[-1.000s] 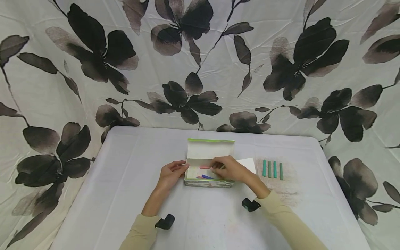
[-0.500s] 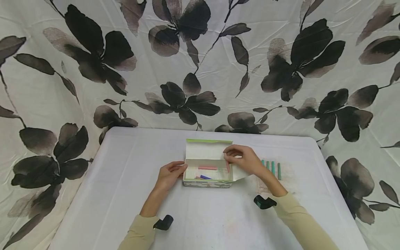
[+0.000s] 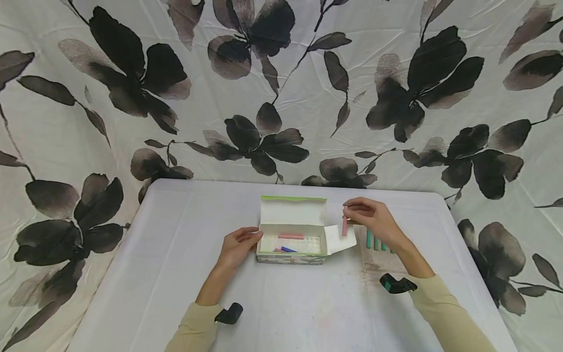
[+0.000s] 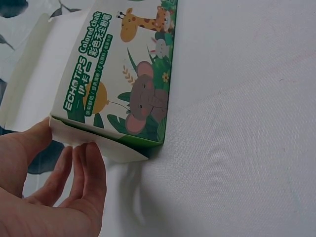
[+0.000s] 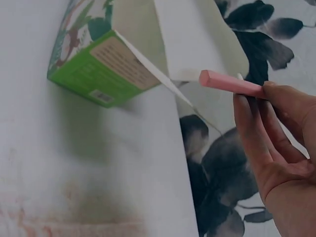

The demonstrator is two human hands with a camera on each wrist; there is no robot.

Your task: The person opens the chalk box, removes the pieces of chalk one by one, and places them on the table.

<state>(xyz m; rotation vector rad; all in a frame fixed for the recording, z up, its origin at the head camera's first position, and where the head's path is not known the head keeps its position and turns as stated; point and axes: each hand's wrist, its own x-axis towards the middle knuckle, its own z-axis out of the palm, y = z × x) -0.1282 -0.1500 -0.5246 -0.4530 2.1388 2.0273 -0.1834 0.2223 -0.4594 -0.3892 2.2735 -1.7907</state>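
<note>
A colored chalk box (image 3: 290, 260) with its lid raised stands mid-table. Inside lie a pink chalk stick (image 3: 291, 236), a blue one (image 3: 288, 249) and part of another pink one. My left hand (image 3: 236, 247) is at the box's left end; in the left wrist view its thumb and fingers pinch the end flap (image 4: 98, 143). To the right of the box, my right hand (image 3: 374, 221) pinches a pink chalk stick (image 5: 227, 83) by one end. In the head view that stick hangs upright in front of the box's open right flap (image 3: 336, 240).
Several green and teal chalk sticks (image 3: 368, 238) stand in a row to the right, partly hidden behind my right hand. Reddish chalk dust (image 3: 378, 264) smudges the white tablecloth (image 3: 184, 210) there. A floral curtain hangs behind the table.
My right hand has lifted a pink chalk stick out of the box and carried it right, past the box's right end. My left hand stays at the flap.
</note>
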